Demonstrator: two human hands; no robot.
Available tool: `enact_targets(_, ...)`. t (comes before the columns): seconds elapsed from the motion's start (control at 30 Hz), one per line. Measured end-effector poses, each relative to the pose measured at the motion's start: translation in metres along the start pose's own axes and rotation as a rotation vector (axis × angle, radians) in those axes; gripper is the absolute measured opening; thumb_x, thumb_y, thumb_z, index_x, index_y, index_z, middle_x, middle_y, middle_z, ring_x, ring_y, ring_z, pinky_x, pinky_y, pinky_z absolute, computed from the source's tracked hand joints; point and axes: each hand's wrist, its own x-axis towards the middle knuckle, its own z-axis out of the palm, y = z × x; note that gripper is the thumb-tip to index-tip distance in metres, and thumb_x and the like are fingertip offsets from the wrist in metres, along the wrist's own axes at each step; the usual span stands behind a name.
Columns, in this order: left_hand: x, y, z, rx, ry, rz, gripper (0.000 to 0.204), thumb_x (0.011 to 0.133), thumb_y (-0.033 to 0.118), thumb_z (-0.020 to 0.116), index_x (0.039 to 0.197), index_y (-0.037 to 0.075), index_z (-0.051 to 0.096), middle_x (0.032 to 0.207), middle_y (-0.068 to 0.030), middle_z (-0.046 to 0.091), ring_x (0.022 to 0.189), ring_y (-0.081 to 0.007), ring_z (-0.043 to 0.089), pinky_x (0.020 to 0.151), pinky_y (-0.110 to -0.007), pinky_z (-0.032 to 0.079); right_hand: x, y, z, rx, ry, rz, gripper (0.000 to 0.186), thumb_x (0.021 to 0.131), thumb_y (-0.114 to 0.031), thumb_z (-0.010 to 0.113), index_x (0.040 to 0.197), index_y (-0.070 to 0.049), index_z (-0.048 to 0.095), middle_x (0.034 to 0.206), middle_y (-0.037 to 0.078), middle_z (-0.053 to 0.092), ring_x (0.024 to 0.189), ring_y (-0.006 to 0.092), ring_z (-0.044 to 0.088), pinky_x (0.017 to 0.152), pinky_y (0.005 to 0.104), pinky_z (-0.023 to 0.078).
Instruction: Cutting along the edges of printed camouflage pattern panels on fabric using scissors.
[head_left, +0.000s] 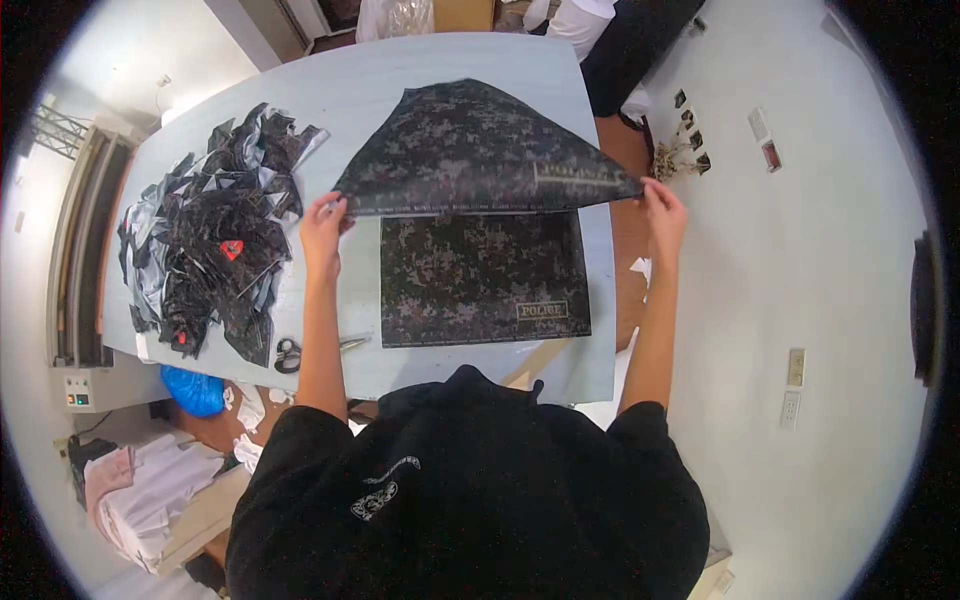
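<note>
A dark camouflage fabric panel (450, 150) is stretched between my hands, raised along its near edge, with its far part sloping back over the table. My left hand (326, 222) pinches the near left corner, and my right hand (662, 208) pinches the near right corner out past the table's right edge. Beneath and nearer to me lies a rectangular camouflage piece (470, 280) of the same pattern, flat, with a small framed print at its lower right. The raised panel hides its far edge. A pair of scissors (290, 355) with black handles lies beside my left forearm.
A heap of camouflage fabric scraps (215, 230) covers the left of the pale table (350, 65). A machine with a long roller (85, 240) stands farther left. Past the far right corner is another person (640, 50), partly seen. A blue bag (192, 390) rests on the floor.
</note>
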Motion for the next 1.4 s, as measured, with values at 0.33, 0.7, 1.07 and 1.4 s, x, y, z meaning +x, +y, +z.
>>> enact_targets(0.33, -0.030, -0.177, -0.006, -0.008, 0.202, -0.411, 0.035, 0.088, 0.002, 0.068, 0.118, -0.005, 0.052, 0.084, -0.0116, 0.066, 0.062, -0.0169, 0.064, 0.052, -0.030, 0.055, -0.049, 0.194, -0.012, 0.101, -0.001, 0.588, 0.027, 0.085, -0.002, 0.067, 0.111, 0.004, 0.068, 0.079, 0.006, 0.065, 0.062, 0.0114, 0.058, 0.053, 0.0245, 0.046)
enact_targets(0.7, -0.071, -0.255, -0.059, 0.077, 0.142, -0.771, 0.011, 0.089, 0.004, 0.065, 0.098, 0.001, 0.058, 0.085, -0.0105, 0.067, 0.065, -0.0197, 0.069, 0.054, -0.032, 0.058, -0.103, 0.298, -0.003, -0.292, 0.040, 0.800, 0.017, 0.086, -0.013, 0.069, 0.093, 0.003, 0.072, 0.064, 0.005, 0.060, 0.048, 0.0146, 0.051, 0.046, 0.0297, 0.040)
enact_targets(1.07, -0.099, -0.259, -0.056, 0.122, 0.126, -0.747, 0.008, 0.091, 0.006, 0.064, 0.096, 0.003, 0.059, 0.083, -0.0077, 0.068, 0.066, -0.0185, 0.070, 0.049, -0.030, 0.054, -0.145, 0.294, -0.024, -0.632, 0.228, 0.205, 0.020, 0.090, -0.020, 0.067, 0.093, 0.000, 0.069, 0.076, 0.013, 0.066, 0.070, 0.0260, 0.062, 0.069, 0.0366, 0.050)
enact_targets(1.4, -0.130, -0.270, -0.081, 0.261, 0.082, -0.731, 0.008, 0.090, 0.006, 0.066, 0.090, 0.002, 0.059, 0.081, -0.0082, 0.069, 0.063, -0.0190, 0.071, 0.042, -0.027, 0.047, -0.193, 0.261, -0.025, -0.751, 0.304, 0.215, 0.019, 0.089, -0.020, 0.069, 0.092, -0.001, 0.069, 0.075, 0.013, 0.066, 0.068, 0.0260, 0.063, 0.066, 0.0376, 0.049)
